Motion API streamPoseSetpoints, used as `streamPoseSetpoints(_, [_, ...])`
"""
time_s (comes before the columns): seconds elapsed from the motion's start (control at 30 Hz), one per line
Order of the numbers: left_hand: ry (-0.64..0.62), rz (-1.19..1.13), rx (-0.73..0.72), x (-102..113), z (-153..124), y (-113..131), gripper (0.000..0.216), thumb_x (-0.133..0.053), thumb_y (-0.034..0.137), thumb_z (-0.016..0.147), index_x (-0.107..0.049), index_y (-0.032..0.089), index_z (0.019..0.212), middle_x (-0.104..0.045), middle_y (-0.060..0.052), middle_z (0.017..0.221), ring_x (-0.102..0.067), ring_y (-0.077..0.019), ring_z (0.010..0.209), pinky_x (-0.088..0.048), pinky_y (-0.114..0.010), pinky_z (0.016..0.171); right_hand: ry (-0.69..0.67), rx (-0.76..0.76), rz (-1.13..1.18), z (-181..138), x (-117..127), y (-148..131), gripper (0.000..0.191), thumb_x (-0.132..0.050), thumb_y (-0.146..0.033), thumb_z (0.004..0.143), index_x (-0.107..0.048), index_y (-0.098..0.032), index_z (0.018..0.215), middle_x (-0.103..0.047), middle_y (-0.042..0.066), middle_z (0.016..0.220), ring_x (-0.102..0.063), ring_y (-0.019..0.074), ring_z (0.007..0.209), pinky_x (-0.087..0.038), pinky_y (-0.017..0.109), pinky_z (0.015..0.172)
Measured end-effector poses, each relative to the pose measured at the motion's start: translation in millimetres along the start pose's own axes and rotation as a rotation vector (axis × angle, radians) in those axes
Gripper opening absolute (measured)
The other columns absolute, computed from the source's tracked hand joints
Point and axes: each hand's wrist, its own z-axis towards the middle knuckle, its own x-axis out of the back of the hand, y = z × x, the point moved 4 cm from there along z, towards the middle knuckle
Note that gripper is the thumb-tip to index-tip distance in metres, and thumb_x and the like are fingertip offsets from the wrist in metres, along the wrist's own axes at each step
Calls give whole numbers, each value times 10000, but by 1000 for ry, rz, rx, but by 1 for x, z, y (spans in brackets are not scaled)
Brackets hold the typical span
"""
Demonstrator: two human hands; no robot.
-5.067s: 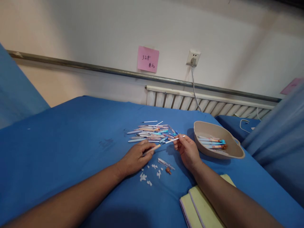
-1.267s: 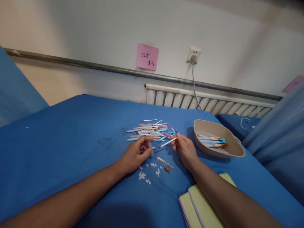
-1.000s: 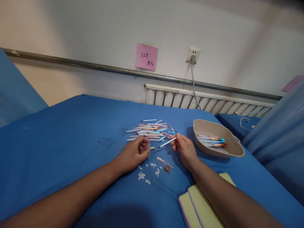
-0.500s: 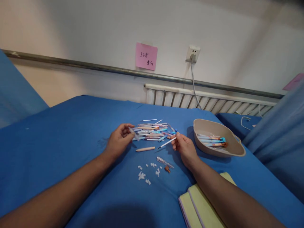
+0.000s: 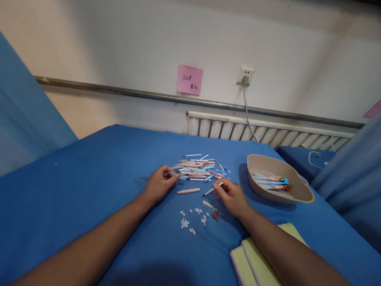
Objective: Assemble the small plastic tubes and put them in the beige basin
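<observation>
near the bottom right i see the yellow notebook (image 5: 268, 258), then white caps (image 5: 187, 222) scattered at centre. my right hand (image 5: 230, 194) pinches a thin white refill (image 5: 212, 189), now lower than before. the peach pen barrel (image 5: 189, 191) lies released between the hands. my left hand (image 5: 159, 183) has moved up to the pen pile (image 5: 198, 169), pinching a pale pen piece (image 5: 174, 174). the beige tray (image 5: 297, 194) sits centre right.

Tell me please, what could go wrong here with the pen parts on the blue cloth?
The small white bits lie loose close to the right hand, so a wrist could scatter them. The thin refill in that hand may bend or slip. The left hand, reaching into the pile of pens, could roll some toward the beige pen tube.
</observation>
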Motion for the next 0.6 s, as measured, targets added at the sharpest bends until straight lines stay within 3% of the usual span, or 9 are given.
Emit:
streamPoseSetpoints(0.13, [1, 155, -78, -4, -1, 6, 293, -585, 464, 731, -535, 183, 796, -671, -16, 740, -625, -193, 689, -453, -280, 624, -64, -19, 53, -2, -7, 3, 173, -610, -388, 763, -631, -221, 723, -565, -27, 547, -504, 131, 478, -376, 245, 495])
streamPoseSetpoints(0.27, [-147, 359, -230, -21, -6, 22, 222, -508, 407, 814, -560, 204, 886, -672, -62, 987, -610, -228, 899, -430, -336, 792, -3, -53, 120, 1, -4, 5, 223, -612, -426, 760, -617, -205, 729, -573, -26, 568, -498, 122, 473, -378, 241, 487])
streamPoseSetpoints(0.43, [-297, 514, -310, -36, -20, 31, 175, -538, 388, 806, -547, 214, 820, -665, -62, 943, -587, -248, 916, -416, -348, 803, 182, -87, 201, 8, 11, 10, 313, -613, -499, 739, -630, -188, 773, -580, -20, 574, -487, 124, 467, -389, 250, 486])
streamPoseSetpoints(0.6, [-342, 474, -346, -27, -43, 39, 232, -511, 443, 826, -538, 214, 805, -654, -67, 964, -580, -241, 917, -418, -343, 805, 241, -77, 162, 8, 18, 16, 269, -629, -448, 732, -650, -196, 824, -609, -8, 620, -498, 133, 493, -401, 251, 501])
